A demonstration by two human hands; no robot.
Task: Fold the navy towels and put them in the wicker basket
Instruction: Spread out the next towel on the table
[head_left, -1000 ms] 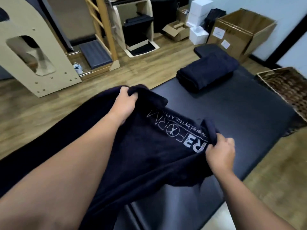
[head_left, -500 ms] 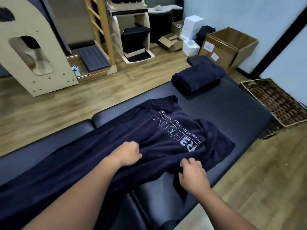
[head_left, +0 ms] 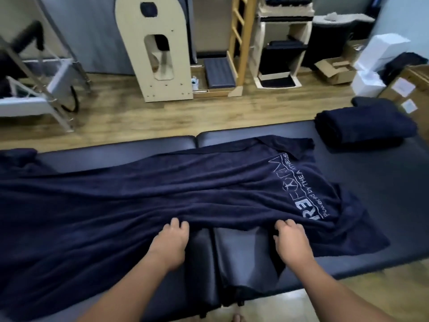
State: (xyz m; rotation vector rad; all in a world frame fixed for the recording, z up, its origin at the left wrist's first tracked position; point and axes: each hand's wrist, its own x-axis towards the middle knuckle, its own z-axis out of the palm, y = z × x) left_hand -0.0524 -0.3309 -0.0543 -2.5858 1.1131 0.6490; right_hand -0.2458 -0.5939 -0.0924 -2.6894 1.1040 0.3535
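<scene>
Both hands, left hand (head_left: 170, 237) and right hand (head_left: 290, 238), pinch the near edge of the navy towel (head_left: 139, 201) spread lengthwise on the padded bench (head_left: 371, 205), so the first fold is starting; next, I judge, that edge goes across to the far side.

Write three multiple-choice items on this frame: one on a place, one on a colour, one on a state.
1. Where does the folded towel stack lie?
A. On the table's far right
B. On the floor
C. In a cardboard box

2. What colour is the spread towel?
A. White
B. Navy
C. Red

3. What are the hands doing?
A. Both hang idle
B. Both grip the towel's near edge
C. One lifts the stack

Key: A, it rests on the padded table; B, dark navy with pale lettering; B, left hand and right hand curl into the edge.
</scene>
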